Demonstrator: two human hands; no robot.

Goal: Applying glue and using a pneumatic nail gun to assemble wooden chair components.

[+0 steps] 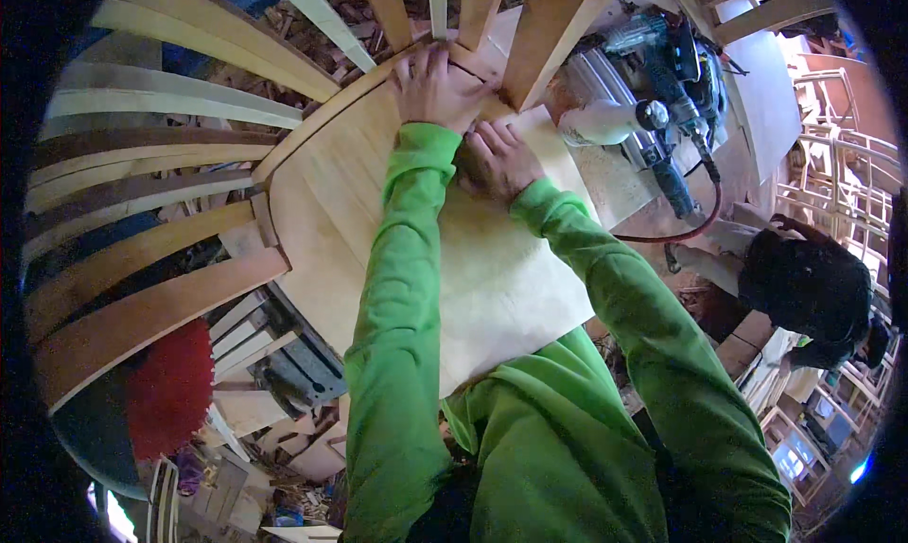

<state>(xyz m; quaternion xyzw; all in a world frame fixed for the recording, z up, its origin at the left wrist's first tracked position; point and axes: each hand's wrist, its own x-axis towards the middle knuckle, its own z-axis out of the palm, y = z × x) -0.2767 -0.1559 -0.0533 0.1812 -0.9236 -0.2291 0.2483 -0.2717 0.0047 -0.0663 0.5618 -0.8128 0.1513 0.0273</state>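
A pale wooden panel [322, 231] with a curved rim lies in front of me, ringed at its far and left sides by upright wooden slats [189, 108]. A lighter, thin sheet [515, 278] covers its nearer right part. My left hand [440, 89] rests at the far rim by the slats, its fingers stretched over the edge. Just nearer and to the right, my right hand [501, 160] presses on the sheet's far part with bent, closed fingers. What is under those fingers is hidden.
Power tools [667, 79], a white bottle [601, 122] and a red hose [686, 236] lie at the right. Beyond them a person in dark clothing [804, 278] bends over. A red and dark disc [170, 392] is at lower left, with wood scraps [227, 486] below.
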